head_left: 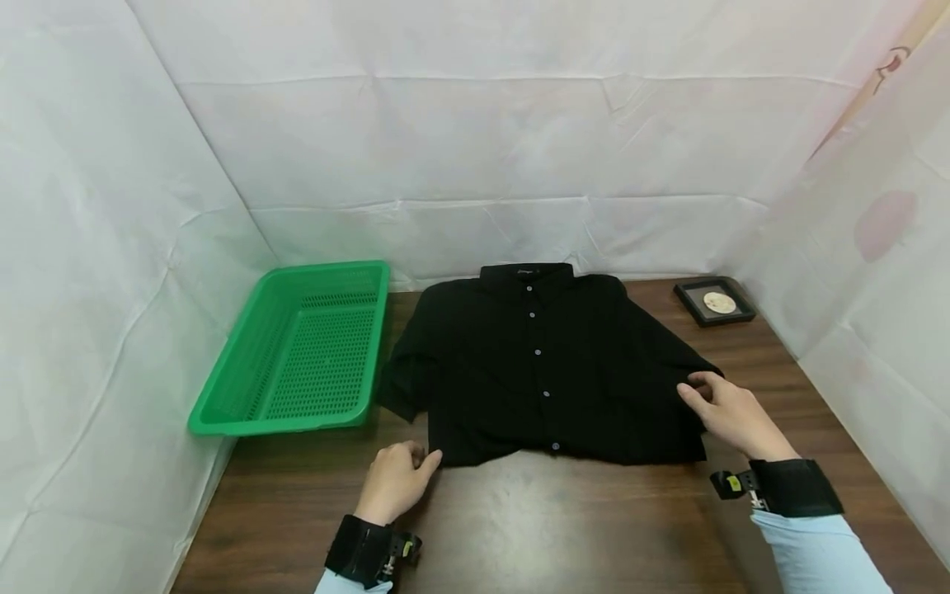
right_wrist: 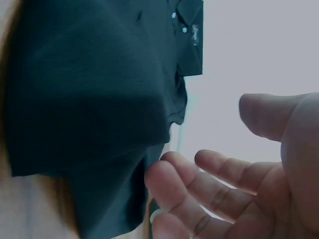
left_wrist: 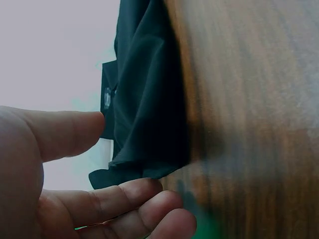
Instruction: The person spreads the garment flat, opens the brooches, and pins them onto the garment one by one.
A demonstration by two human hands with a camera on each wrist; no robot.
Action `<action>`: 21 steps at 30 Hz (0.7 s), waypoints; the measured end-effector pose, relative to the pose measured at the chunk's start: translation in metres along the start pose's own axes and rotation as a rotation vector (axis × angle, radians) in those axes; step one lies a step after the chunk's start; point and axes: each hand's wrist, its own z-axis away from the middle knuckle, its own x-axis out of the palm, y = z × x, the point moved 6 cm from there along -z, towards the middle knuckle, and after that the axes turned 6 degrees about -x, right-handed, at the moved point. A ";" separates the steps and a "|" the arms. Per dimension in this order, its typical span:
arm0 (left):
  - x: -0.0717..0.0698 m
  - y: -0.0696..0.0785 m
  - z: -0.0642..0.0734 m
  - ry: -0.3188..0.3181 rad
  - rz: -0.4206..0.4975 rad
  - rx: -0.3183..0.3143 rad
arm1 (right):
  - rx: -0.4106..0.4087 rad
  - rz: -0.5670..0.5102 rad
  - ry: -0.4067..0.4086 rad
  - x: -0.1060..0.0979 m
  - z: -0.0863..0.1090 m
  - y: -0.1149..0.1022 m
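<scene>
A black short-sleeved button-up shirt point(head_left: 490, 363) lies front side up on the table, its collar against the back sheet and light buttons down the middle. My left hand point(head_left: 395, 480) is at the shirt's lower left corner; in the left wrist view its thumb point(left_wrist: 75, 132) and fingers stand apart with no cloth between them. Over by the sleeve on the right, my right hand point(head_left: 735, 414) overlaps the edge of the cloth in the head view. Its fingers point(right_wrist: 214, 184) are loosely bent in the right wrist view, thumb well away from them, holding nothing.
A green plastic basket point(head_left: 374, 346) with a perforated bottom stands left of the shirt. At the back right lies a small black square frame point(head_left: 693, 307) with a pale round disc point(head_left: 720, 303). White sheets point(head_left: 475, 140) enclose the wooden table point(head_left: 579, 528) on the back and sides.
</scene>
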 end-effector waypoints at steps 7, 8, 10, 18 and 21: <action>0.007 -0.001 -0.002 0.001 0.000 0.001 | 0.032 0.009 -0.032 0.013 0.008 0.013; 0.007 -0.001 -0.002 0.004 0.000 0.001 | 0.034 0.012 -0.035 0.014 0.009 0.015; 0.008 -0.001 -0.003 0.007 0.000 0.007 | 0.044 0.022 -0.045 0.017 0.011 0.018; 0.014 -0.001 -0.006 -0.006 -0.009 0.022 | 0.096 0.049 -0.095 0.023 0.015 0.029; 0.014 0.000 -0.006 0.006 -0.024 0.032 | 0.084 0.036 -0.113 0.026 0.016 0.028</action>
